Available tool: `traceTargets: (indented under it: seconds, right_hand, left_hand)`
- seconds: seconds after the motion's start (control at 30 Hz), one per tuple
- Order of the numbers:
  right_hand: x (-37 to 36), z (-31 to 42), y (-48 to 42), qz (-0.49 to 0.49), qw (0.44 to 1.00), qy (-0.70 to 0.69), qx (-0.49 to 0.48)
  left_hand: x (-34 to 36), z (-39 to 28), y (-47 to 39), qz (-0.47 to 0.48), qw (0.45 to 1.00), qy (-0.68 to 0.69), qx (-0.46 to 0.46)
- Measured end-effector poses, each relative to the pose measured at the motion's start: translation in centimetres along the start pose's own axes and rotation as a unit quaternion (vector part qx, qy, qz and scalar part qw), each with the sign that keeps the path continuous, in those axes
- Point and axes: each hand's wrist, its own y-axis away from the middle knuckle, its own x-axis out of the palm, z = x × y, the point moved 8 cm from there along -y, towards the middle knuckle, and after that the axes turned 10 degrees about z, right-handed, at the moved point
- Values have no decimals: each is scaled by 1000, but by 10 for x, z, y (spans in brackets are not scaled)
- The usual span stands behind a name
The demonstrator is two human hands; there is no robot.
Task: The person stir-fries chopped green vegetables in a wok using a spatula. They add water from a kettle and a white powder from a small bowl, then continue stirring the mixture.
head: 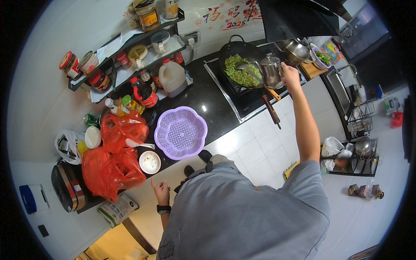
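Observation:
My right hand (291, 77) grips the handle of a lidded stainless-steel pot (272, 74), held over the right edge of a black wok (234, 38). Chopped green food (234, 65) lies in the wok, and a metal spatula (243, 66) rests in it. The spatula's yellowish handle and the wok's brown handle (270, 110) stick out towards me. My left hand (161, 191) hangs by the counter's front edge, holding nothing, its index finger extended and the others curled. Closest to it is a white bowl (149, 162) with small bits inside.
A purple plastic colander (181, 133) stands left of the gas stove (240, 104). Red plastic bags (112, 169) and several bottles crowd the counter's left end, below a shelf of jars (130, 61). Beyond the steel pot are a larger metal pot (295, 52) and the sink (338, 89).

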Motion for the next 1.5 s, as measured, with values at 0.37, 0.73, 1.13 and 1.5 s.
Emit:
traceTargets:
  seconds: [0.37, 0.73, 1.13, 1.5]
  right_hand:
    - [34, -14, -23, -26, 994, 95, -49]
    - [70, -33, 14, -17, 868, -496, 3]
    - [182, 58, 99, 102, 878, -460, -81]
    - [377, 295, 101, 404, 773, -475, -117]
  left_hand:
    - [-12, 4, 7, -26, 999, -22, -22]
    - [-17, 17, 7, -26, 998, -47, -36]
    - [-24, 25, 10, -107, 991, -73, -12]
    - [-49, 60, 48, -188, 981, -45, 16]
